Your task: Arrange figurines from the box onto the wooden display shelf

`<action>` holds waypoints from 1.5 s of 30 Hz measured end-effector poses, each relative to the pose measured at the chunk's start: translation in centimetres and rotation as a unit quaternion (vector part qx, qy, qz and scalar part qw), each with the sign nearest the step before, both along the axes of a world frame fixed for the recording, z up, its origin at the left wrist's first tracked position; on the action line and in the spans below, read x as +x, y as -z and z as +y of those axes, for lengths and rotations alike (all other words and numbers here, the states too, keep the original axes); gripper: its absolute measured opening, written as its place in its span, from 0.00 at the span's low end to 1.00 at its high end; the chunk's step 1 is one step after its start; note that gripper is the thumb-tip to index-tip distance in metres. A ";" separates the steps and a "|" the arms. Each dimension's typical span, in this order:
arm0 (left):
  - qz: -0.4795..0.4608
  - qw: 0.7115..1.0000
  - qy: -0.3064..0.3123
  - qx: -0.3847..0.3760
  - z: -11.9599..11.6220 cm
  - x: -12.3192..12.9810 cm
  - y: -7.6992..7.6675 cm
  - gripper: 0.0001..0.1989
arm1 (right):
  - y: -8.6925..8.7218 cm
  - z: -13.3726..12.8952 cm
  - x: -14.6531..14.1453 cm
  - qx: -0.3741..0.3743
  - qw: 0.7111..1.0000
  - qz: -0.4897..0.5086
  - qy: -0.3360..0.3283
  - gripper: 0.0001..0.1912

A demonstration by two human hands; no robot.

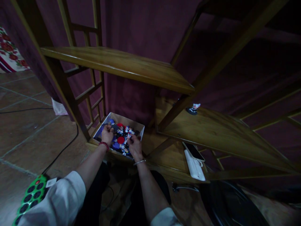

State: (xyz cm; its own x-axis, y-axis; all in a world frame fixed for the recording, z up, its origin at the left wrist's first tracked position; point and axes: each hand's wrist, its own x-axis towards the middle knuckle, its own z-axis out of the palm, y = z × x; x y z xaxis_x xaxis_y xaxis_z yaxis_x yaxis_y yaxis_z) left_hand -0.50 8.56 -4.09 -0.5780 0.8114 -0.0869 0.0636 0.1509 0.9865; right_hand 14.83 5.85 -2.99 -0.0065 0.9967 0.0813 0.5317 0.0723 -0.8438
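A white open box stands on the bottom shelf of a wooden rack, filled with several small figurines in blue, white, red and black. My left hand reaches over the box's left side, its fingers closed on a figurine with a dark round base. At the right side of the box, my right hand pinches a small white and red figurine. Fine details of the figurines are too small and dim to make out.
One figurine on a dark base stands on the middle shelf. A white object and a tablet-like dark panel lie on the lower shelf. An upper shelf juts out above the box. A green power strip and cables lie on the floor.
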 end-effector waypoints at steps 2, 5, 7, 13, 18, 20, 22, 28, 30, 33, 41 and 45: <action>-0.123 0.992 0.006 -0.002 -0.3 0.6 -0.5 0.09 | 0.0 0.0 0.0 0.006 1.000 -0.001 0.000 0.14; -0.243 0.970 0.011 0.000 -1.0 1.5 -1.7 0.11 | 0.0 0.0 0.1 0.010 1.000 0.002 0.002 0.13; -0.287 0.958 0.007 0.000 -1.5 1.9 -2.4 0.11 | 0.0 0.1 0.2 0.008 1.000 0.011 0.002 0.13; -0.347 0.938 0.007 -0.007 -2.4 2.6 -2.8 0.10 | 0.3 0.4 0.4 0.012 0.998 0.058 -0.001 0.14; -0.363 0.930 0.037 -0.027 -3.2 3.2 -2.6 0.09 | 0.6 0.5 0.7 0.010 0.996 0.087 -0.002 0.13; -0.365 0.929 0.042 -0.036 -3.6 3.5 -2.6 0.09 | 0.7 0.6 0.7 0.010 0.995 0.094 -0.003 0.13; -0.362 0.930 0.045 -0.039 -4.0 3.8 -2.6 0.09 | 0.9 0.6 0.8 0.008 0.995 0.102 -0.004 0.13; -0.369 0.928 0.047 -0.011 -4.9 4.2 -3.3 0.08 | 1.2 0.7 0.9 0.005 0.993 0.119 0.016 0.14; -0.382 0.922 0.058 -0.011 -4.9 4.3 -3.6 0.08 | 1.2 0.8 1.0 0.005 0.991 0.130 0.020 0.14; -0.395 0.916 0.073 -0.009 -4.9 4.5 -3.7 0.08 | 1.2 0.8 1.0 0.008 0.987 0.161 0.012 0.14; -0.409 0.905 0.112 -0.025 -4.6 4.8 -3.4 0.06 | 0.8 0.8 0.7 -0.009 0.979 0.203 -0.002 0.14; -0.432 0.892 0.130 -0.032 -4.4 4.6 -3.4 0.06 | 0.8 0.8 0.7 -0.028 0.975 0.221 0.008 0.16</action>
State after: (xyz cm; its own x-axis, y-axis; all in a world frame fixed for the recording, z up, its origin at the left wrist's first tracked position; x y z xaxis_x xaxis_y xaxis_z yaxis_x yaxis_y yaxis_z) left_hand 4.13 4.17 -0.66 -0.0654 0.8853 -0.4605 -0.6757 0.3003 0.6732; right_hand 15.53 6.70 -3.82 0.0324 0.9993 0.0178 0.1163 0.0139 -0.9931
